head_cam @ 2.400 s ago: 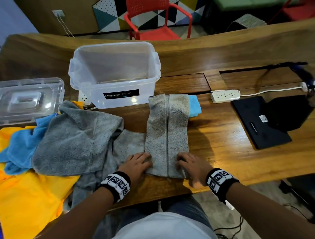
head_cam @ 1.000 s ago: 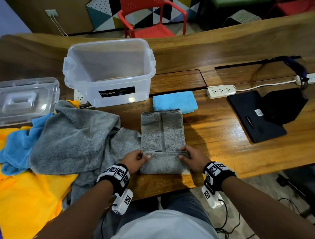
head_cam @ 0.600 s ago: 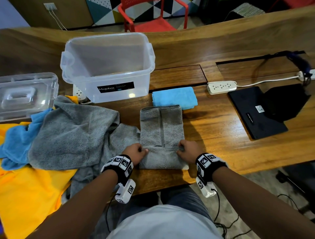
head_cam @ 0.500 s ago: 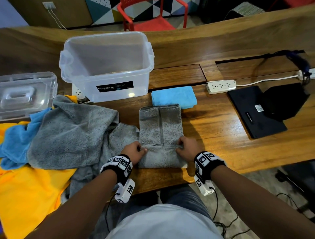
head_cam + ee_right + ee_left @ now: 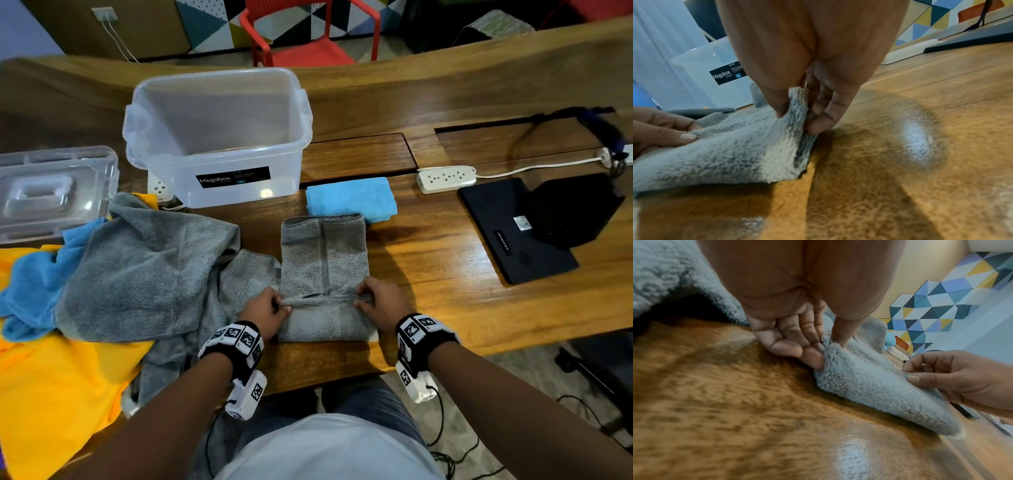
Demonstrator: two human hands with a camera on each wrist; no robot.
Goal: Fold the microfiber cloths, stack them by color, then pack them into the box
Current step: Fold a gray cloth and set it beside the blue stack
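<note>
- Head view: a grey cloth (image 5: 323,270), already folded into a narrow strip, lies on the wooden worktop (image 5: 428,274) in front of the person. Its near end is doubled back over the strip. The left hand (image 5: 265,313) pinches the left corner of that doubled edge, and the right hand (image 5: 380,306) pinches the right corner. A folded blue cloth (image 5: 351,198) lies just beyond the strip's far end. The clear box (image 5: 219,137) stands open beyond and to the left, with its lid (image 5: 51,192) further left. A heap of unfolded cloths (image 5: 137,270) in grey, blue and yellow sits left of the strip. A power strip (image 5: 445,178) and a black laptop (image 5: 513,229) lie to the right.
- Left wrist view: the left hand (image 5: 797,340) has thumb and curled fingers closed on a corner of the grey cloth (image 5: 869,382), lifting it slightly off the worktop (image 5: 756,418). The right hand (image 5: 953,376) grips the opposite corner.
- Right wrist view: the right hand (image 5: 809,105) nips a raised corner of the grey cloth (image 5: 735,154) between thumb and fingers. The left hand (image 5: 663,129) holds the far corner. The box (image 5: 701,78), labelled "Megabox", stands behind.
</note>
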